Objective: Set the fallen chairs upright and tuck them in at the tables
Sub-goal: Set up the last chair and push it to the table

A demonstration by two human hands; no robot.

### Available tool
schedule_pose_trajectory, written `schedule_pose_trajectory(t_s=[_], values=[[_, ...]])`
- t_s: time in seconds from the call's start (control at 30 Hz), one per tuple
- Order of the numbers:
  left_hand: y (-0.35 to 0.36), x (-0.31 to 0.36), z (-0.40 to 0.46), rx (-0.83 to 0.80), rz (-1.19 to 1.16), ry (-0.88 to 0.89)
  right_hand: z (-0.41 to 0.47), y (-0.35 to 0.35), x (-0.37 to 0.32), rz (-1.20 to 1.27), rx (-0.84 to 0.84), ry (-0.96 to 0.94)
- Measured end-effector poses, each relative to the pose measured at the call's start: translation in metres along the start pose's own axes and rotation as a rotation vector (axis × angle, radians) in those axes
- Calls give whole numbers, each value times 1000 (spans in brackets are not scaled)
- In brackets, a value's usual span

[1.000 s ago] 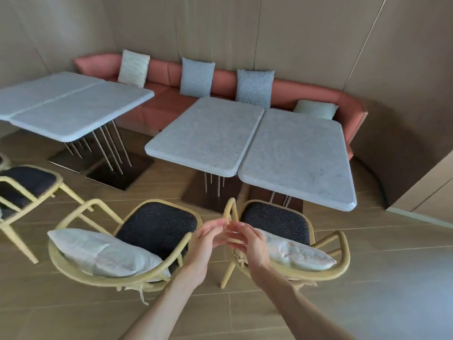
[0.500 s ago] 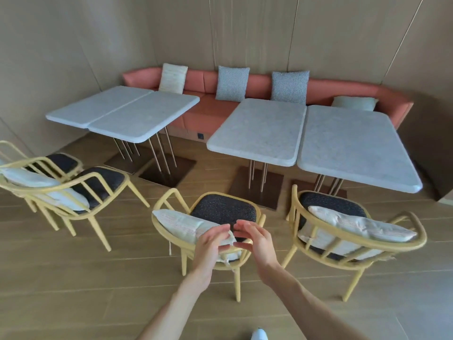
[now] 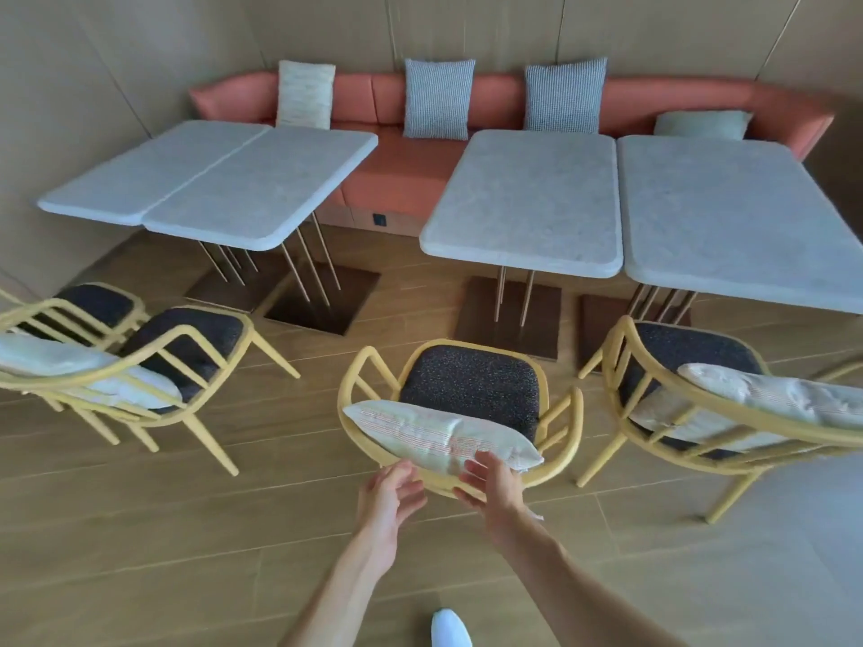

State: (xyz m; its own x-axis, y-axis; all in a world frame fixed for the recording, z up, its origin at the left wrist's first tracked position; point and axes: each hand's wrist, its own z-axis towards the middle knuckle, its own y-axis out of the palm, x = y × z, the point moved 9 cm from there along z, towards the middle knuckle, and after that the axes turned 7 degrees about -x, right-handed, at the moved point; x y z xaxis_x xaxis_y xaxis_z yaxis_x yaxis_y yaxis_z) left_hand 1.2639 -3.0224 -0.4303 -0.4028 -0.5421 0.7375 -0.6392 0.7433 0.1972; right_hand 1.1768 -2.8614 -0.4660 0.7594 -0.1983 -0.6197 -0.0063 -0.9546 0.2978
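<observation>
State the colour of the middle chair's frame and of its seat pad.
In the head view, the middle chair has a pale yellow frame and a dark speckled charcoal seat pad.

We see bare floor (image 3: 140, 530) open around both hands (image 3: 439, 490), gaps either side of the middle chair (image 3: 467, 394) toward the worktop (image 3: 523, 203); left chair (image 3: 154, 366) and right chair (image 3: 691, 394) flank it.

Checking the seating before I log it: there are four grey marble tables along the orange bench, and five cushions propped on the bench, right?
Not quite. The head view shows four cushions on the orange bench, not five: one cream, two grey and one pale green. The four grey tables are right.
</observation>
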Motion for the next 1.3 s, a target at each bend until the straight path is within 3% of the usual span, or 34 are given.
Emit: schedule_pose_trajectory(t_s=[0.23, 0.43, 0.63, 0.83, 1.07, 1.3], values=[[-34, 24, 68, -56, -53, -134, 24, 30, 31, 201, 190, 86], [-31, -5, 98, -194, -82, -395, 31, 28, 66, 276, 424, 117], [-38, -32, 117, -163, -37, -550, 53, 34, 107, 409, 471, 87], [-58, -29, 156, -130, -103, -505, 74, 35, 128, 513, 455, 78], [-66, -23, 179, 39, -10, -458, 92, 19, 102, 301, 608, 89], [-25, 0, 202, 40, -40, -408, 125, 8, 56, 311, 542, 8]])
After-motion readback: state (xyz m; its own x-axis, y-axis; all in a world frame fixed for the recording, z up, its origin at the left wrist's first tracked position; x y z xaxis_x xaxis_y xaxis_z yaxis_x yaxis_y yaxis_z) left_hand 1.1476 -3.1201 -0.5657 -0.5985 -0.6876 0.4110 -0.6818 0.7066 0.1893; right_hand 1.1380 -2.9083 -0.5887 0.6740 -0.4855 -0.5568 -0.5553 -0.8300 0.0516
